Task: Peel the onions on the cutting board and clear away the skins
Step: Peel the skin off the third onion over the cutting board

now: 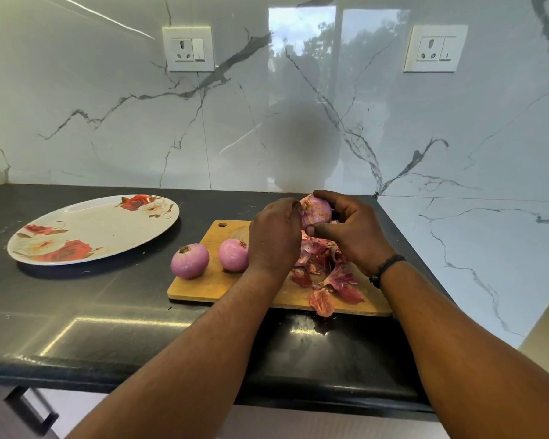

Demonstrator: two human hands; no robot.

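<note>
My right hand [349, 231] holds a pink onion [316, 212] above the far part of the wooden cutting board [216, 289]. My left hand [274, 234] is closed against that onion's left side, fingertips pinching at its skin. Two peeled pink onions rest at the board's left: one [190, 260] at the board's left edge, partly over the counter, the other [233, 255] on the board beside my left wrist. A heap of red-purple onion skins [327, 277] lies on the board's right half, below my hands; one piece [322, 302] hangs over the front edge.
A large oval plate [92, 229] with rose prints sits on the dark counter [76, 312] to the left of the board. A marble wall runs behind and along the right side. Two wall sockets [189, 49] [435, 49] are above. A drawer handle [29, 410] shows below the counter edge.
</note>
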